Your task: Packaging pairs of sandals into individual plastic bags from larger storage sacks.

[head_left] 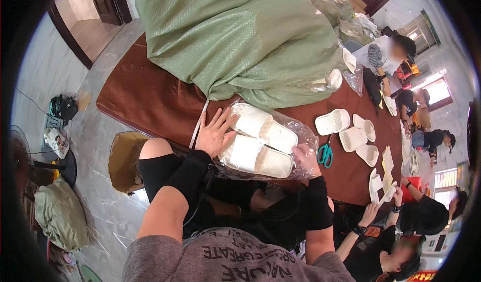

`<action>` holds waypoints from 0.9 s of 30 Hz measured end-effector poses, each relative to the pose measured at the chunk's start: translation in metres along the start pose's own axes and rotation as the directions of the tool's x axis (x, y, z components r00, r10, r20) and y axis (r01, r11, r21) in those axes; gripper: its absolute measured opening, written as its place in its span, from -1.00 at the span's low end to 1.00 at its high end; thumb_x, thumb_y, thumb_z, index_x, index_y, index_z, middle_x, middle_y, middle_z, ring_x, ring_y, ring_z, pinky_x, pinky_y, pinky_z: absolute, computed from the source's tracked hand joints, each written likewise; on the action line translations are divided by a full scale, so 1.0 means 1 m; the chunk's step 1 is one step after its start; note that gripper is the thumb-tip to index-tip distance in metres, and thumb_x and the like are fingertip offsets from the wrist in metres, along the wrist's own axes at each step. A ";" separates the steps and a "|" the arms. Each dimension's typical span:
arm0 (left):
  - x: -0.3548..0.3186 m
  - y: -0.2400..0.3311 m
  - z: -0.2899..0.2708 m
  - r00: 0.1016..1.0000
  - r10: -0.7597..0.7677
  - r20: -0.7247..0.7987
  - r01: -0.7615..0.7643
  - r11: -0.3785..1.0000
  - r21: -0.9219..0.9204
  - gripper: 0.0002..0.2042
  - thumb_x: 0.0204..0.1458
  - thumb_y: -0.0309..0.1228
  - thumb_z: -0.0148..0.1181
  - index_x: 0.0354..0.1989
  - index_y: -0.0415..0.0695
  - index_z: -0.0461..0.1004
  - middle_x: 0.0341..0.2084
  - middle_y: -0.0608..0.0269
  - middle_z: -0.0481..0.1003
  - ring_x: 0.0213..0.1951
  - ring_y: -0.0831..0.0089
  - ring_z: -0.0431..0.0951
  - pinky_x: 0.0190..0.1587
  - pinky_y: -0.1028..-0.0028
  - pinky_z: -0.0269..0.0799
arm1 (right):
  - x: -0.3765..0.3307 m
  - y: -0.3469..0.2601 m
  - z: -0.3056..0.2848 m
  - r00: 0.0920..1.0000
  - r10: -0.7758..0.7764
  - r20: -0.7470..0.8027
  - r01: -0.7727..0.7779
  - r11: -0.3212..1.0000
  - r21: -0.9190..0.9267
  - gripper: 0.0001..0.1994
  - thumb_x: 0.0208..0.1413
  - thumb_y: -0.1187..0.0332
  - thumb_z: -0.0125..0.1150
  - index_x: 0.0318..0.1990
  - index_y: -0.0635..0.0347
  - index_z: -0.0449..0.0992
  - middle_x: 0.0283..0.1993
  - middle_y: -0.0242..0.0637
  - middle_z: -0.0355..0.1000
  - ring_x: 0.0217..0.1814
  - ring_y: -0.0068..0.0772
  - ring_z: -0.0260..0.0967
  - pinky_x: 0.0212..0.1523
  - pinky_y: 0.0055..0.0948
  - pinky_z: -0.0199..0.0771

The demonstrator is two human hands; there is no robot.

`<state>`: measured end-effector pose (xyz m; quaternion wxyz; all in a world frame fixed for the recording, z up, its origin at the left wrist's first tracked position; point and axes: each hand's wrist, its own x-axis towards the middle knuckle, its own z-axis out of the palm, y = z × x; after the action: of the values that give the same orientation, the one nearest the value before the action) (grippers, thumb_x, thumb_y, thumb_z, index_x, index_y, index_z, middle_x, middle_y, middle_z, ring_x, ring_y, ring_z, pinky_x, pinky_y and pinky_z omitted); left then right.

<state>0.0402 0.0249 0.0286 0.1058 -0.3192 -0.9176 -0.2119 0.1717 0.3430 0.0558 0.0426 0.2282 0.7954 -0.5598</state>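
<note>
A pair of white slide slippers (265, 155) lies side by side in a clear plastic bag (235, 171) at the table's near edge. Spread and flat, my left hand (215, 134) presses on the bag's left end, over the slippers. My right hand (305, 159) is at the other end, its fingers seen only dimly through the shiny film; they look closed round the bag's edge. Just right of that hand, scissors with teal handles (325, 155) rest on the table. Several loose white slippers (353, 139) lie beyond them.
A big green woven sack (240, 41) fills the far side of the brown-covered table (150, 94). An open cardboard box (123, 164) stands on the floor at left. Beside me on the right, a co-worker's hands (383, 202) hold a white slipper; other people work farther along.
</note>
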 end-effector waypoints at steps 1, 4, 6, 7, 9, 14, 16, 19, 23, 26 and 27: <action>0.001 0.002 -0.001 1.000 0.007 0.012 -0.008 1.000 0.015 -0.52 0.17 -0.05 -0.07 0.27 0.16 0.23 0.34 0.33 0.10 0.34 0.30 0.09 0.33 -0.05 -0.20 | 0.007 0.008 0.003 0.998 0.051 -0.037 -0.047 0.994 0.098 -0.78 0.12 0.26 0.21 -0.35 0.26 0.43 -0.48 -0.34 0.36 -0.57 -0.56 0.25 -0.58 -0.55 0.24; 0.003 0.003 0.003 0.999 0.024 0.042 -0.026 0.999 0.044 -0.50 0.17 -0.04 -0.08 0.28 0.17 0.21 0.34 0.32 0.09 0.35 0.30 0.07 0.33 -0.06 -0.20 | 0.016 0.022 0.013 0.892 -0.369 -0.262 0.315 0.922 -0.225 -0.74 0.12 0.25 0.21 -0.38 0.31 0.44 -0.48 -0.24 0.37 -0.48 -0.38 0.27 -0.42 -0.40 0.28; 0.006 0.006 0.003 0.999 0.023 0.047 -0.026 0.998 0.050 -0.49 0.18 -0.06 -0.09 0.31 0.15 0.16 0.36 0.32 0.04 0.36 0.32 0.04 0.34 -0.03 -0.21 | 0.018 0.019 0.014 0.818 -0.490 -0.303 0.384 0.855 -0.348 -0.76 0.11 0.28 0.21 -0.36 0.34 0.47 -0.41 -0.14 0.39 -0.35 -0.22 0.29 -0.26 -0.29 0.27; 0.000 0.002 0.001 0.998 0.009 0.064 -0.013 0.998 0.067 -0.47 0.19 -0.07 -0.11 0.34 0.13 0.12 0.38 0.31 0.00 0.37 0.33 0.01 0.34 -0.01 -0.22 | 0.012 -0.001 0.025 0.738 -0.600 -0.309 0.435 0.773 -0.461 -0.78 0.10 0.31 0.21 -0.32 0.34 0.48 -0.37 -0.11 0.39 -0.30 -0.17 0.28 -0.22 -0.27 0.27; -0.001 0.000 0.000 0.998 0.002 0.069 -0.009 0.996 0.093 -0.46 0.19 -0.06 -0.13 0.35 0.14 0.10 0.39 0.32 -0.02 0.38 0.33 -0.01 0.34 -0.01 -0.22 | 0.001 -0.015 0.031 0.675 -0.660 -0.328 0.450 0.722 -0.526 -0.80 0.10 0.39 0.21 -0.18 0.31 0.49 -0.25 -0.13 0.42 -0.26 -0.25 0.32 -0.20 -0.32 0.28; 0.008 0.005 0.002 0.996 0.006 0.093 -0.018 0.992 0.122 -0.44 0.21 0.00 -0.20 0.37 0.16 0.04 0.40 0.32 -0.09 0.39 0.31 -0.05 0.33 -0.06 -0.24 | 0.003 0.013 0.018 0.953 -0.202 -0.223 0.255 0.936 0.242 -0.80 0.09 0.40 0.22 -0.16 0.29 0.52 -0.25 -0.30 0.46 -0.29 -0.55 0.32 -0.38 -0.49 0.32; 0.005 0.002 0.005 0.997 0.011 0.078 -0.021 0.992 0.126 -0.44 0.21 0.01 -0.21 0.37 0.16 0.03 0.40 0.31 -0.09 0.39 0.29 -0.04 0.33 -0.06 -0.25 | 0.002 0.013 0.007 0.994 -0.095 -0.052 0.082 0.972 -0.222 -0.78 0.08 0.39 0.23 -0.14 0.29 0.51 -0.31 -0.36 0.47 -0.34 -0.57 0.33 -0.42 -0.48 0.34; 0.003 0.000 0.008 0.998 -0.003 0.060 -0.006 0.990 0.144 -0.43 0.21 0.02 -0.20 0.38 0.17 0.01 0.40 0.32 -0.08 0.38 0.30 -0.03 0.33 -0.06 -0.24 | -0.006 0.002 0.017 0.970 -0.195 -0.145 0.202 0.979 0.033 -0.79 0.07 0.34 0.26 -0.22 0.29 0.51 -0.34 -0.38 0.48 -0.38 -0.57 0.35 -0.39 -0.49 0.37; 0.003 0.002 0.010 0.999 -0.014 0.050 0.007 0.991 0.132 -0.42 0.20 0.03 -0.19 0.38 0.18 0.00 0.40 0.33 -0.07 0.38 0.31 -0.02 0.33 -0.05 -0.22 | -0.001 0.009 0.009 0.993 -0.118 -0.031 0.121 0.985 0.120 -0.74 0.08 0.35 0.24 -0.14 0.34 0.49 -0.24 -0.31 0.50 -0.24 -0.52 0.40 -0.22 -0.50 0.42; 0.003 0.003 0.010 0.999 -0.017 0.039 0.012 0.992 0.129 -0.42 0.20 0.03 -0.19 0.38 0.18 0.00 0.39 0.32 -0.06 0.37 0.32 -0.01 0.34 -0.03 -0.21 | -0.001 0.009 0.005 0.990 0.045 0.133 -0.043 0.999 -0.018 -0.66 0.11 0.37 0.20 -0.01 0.39 0.42 -0.09 -0.23 0.47 -0.11 -0.45 0.43 -0.12 -0.46 0.47; 0.003 0.003 0.011 0.999 -0.023 0.038 0.017 0.991 0.132 -0.42 0.20 0.04 -0.19 0.38 0.19 0.00 0.39 0.31 -0.06 0.37 0.32 -0.01 0.34 -0.02 -0.21 | 0.007 0.023 0.005 0.990 0.002 0.143 -0.003 1.000 0.001 -0.63 0.11 0.35 0.21 0.02 0.39 0.40 -0.08 -0.21 0.47 -0.12 -0.44 0.43 -0.13 -0.45 0.47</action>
<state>0.0391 0.0335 0.0206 0.1066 -0.3064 -0.9346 -0.1456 0.1738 0.3468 0.0319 0.1001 0.1885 0.7897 -0.5752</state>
